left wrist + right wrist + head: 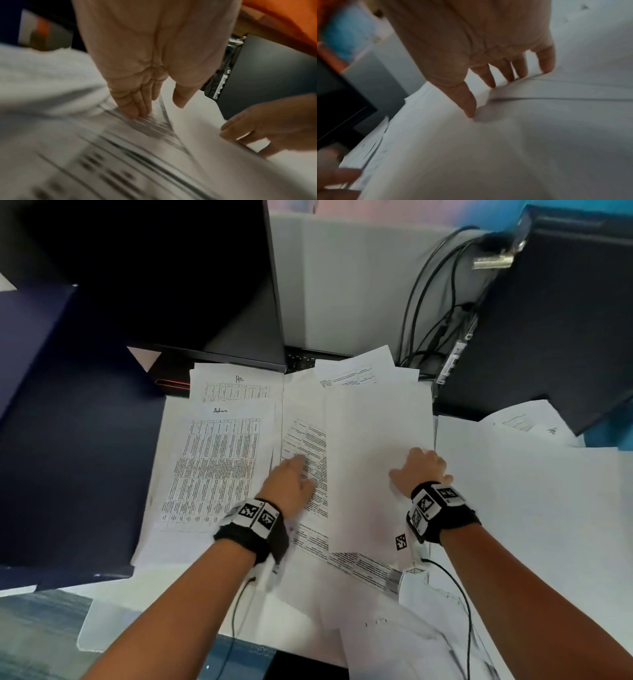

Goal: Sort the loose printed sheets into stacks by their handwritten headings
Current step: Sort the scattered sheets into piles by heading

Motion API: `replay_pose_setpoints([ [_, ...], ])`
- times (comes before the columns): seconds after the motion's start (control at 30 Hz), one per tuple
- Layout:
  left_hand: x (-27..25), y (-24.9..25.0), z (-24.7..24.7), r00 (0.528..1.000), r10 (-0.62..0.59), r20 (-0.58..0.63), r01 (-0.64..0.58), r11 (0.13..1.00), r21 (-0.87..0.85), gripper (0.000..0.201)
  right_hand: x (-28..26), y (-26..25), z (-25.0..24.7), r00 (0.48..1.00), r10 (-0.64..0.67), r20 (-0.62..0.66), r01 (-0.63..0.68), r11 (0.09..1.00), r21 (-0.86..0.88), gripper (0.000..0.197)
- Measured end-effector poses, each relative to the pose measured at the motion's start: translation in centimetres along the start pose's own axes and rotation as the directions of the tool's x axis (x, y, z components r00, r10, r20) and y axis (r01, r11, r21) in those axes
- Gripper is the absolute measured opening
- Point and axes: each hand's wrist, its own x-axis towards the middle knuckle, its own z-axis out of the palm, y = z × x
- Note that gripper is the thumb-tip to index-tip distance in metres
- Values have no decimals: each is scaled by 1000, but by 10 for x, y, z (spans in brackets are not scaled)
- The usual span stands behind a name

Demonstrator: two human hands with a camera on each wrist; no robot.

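The step in hand is the exposure of a face-up sheet in the loose pile so that its heading can be read. The left hand (291,481) lies with straight fingers (132,106) pressed flat on a printed sheet (305,446) at the table centre; this grip is open and holds nothing. The right hand (423,470) rests at 3 o'clock of the left, fingers (489,78) and thumb spread and straight, tips bearing on a blank sheet (373,433) that lies face-down and overlaps the printed sheet's right edge; this grip is also open. Two sorted stacks lie at 9 to 11 o'clock of the left hand: the near stack (219,470) carries a handwritten heading that appears to read "Admin", and the far stack (236,386), partly covered by it, a heading that appears to read "HR". A further spread of sheets (534,477) lies at 3 o'clock, with a headed sheet (529,422) at its far end beside a dark box (555,330). More loose sheets run toward 6 o'clock. The sort is judged partly done. The next move calls for sliding the blank sheet clear while the left hand pins the printed sheet, then turning it over to find its heading; light pressure is advised, since several thin sheets could drag together.
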Motion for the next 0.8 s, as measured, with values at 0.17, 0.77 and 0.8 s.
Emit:
replay_pose_setpoints([
  [0.17,20,30,40,988,-123,90,149,897,-415,37,10,19,0,993,-61,98,51,993,102,62],
  [0.77,-28,-12,21,973,-232,17,173,675,-717,23,12,22,-27,978,-207,-15,143,617,774,32],
  [0.8,-31,-18,21,967,-254,6,178,659,-731,21,11,16,-26,970,-243,-28,179,625,760,24],
])
